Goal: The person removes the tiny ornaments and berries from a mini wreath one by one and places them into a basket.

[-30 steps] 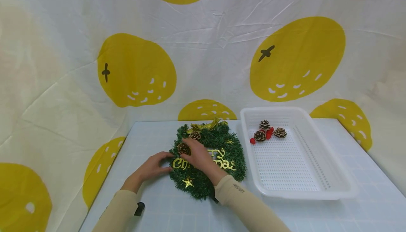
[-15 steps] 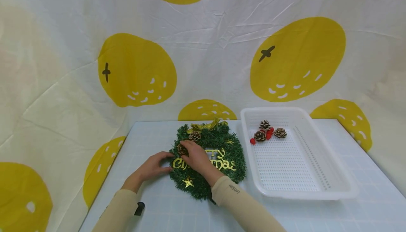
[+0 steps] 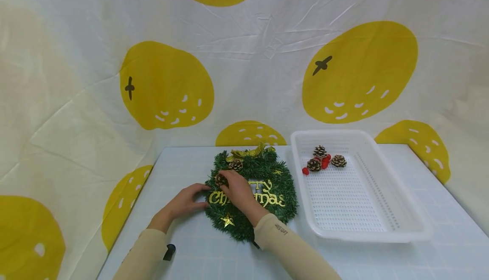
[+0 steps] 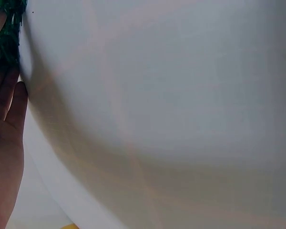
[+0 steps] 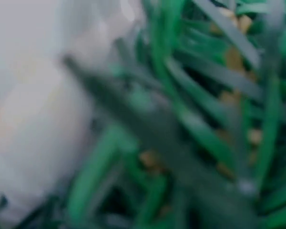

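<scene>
A green Christmas wreath [image 3: 287, 186] with gold lettering, gold stars and a gold bow lies on the table. My left hand [image 3: 186, 201] holds its left edge between thumb and fingers; in the left wrist view, the fingers [image 4: 15, 107] meet the green tinsel. Over the wreath's left side, my right hand [image 3: 238, 190] pinches a pine cone [image 3: 220, 179], partly hidden by the fingers. Another pine cone [image 3: 235, 165] sits on the wreath just above it. Blurred tinsel [image 5: 205, 105] fills much of the right wrist view, with no fingers recognisable there.
A white plastic basket [image 3: 406, 195] stands right of the wreath. Several pine cones [image 3: 338, 161] and red berries [image 3: 325, 162] lie at its far left. A small black object [image 3: 169, 252] shows beside the left sleeve. A fruit-patterned curtain [image 3: 252, 80] hangs behind the table.
My right hand has shifted slightly at the pine cone on the wreath's left side, its fingers closing in around it. The left hand keeps its place on the wreath's edge.
</scene>
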A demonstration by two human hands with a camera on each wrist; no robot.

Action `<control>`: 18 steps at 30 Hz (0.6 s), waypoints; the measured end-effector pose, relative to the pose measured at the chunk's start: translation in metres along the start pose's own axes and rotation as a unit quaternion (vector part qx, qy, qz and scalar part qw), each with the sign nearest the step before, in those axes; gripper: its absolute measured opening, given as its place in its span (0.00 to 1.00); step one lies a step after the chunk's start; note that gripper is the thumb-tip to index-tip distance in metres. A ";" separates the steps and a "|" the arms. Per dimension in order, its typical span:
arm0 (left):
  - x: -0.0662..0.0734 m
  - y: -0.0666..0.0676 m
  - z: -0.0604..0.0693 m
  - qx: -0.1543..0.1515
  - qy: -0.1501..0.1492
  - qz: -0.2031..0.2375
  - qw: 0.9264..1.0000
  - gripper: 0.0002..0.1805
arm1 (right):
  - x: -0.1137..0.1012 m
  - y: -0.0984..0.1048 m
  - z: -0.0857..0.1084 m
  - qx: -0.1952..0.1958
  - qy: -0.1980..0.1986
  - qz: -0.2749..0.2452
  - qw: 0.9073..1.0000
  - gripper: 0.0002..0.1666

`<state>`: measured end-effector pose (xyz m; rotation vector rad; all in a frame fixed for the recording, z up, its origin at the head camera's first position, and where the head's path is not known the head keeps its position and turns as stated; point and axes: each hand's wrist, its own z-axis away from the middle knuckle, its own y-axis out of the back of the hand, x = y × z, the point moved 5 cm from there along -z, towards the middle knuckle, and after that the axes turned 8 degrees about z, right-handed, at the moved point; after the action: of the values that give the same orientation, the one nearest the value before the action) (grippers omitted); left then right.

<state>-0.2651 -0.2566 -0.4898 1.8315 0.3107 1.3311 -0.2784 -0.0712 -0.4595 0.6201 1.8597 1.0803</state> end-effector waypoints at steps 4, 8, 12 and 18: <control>-0.003 -0.001 0.000 -0.005 0.013 0.000 1.000 0.28 | 0.002 0.000 0.001 0.006 -0.009 -0.021 1.000 0.29; -0.003 -0.001 0.000 -0.008 0.016 -0.007 1.000 0.28 | 0.005 0.000 0.002 0.016 -0.019 -0.051 0.998 0.29; -0.002 -0.001 -0.001 -0.008 0.016 -0.010 1.000 0.28 | 0.004 0.006 0.002 0.027 -0.020 -0.072 0.997 0.29; -0.001 -0.001 -0.001 -0.007 0.014 -0.008 1.000 0.28 | 0.001 0.023 0.005 0.030 -0.024 -0.095 0.995 0.30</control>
<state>-0.2662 -0.2561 -0.4916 1.7962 0.3297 1.3452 -0.2748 -0.0563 -0.4411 0.4879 1.8735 0.8818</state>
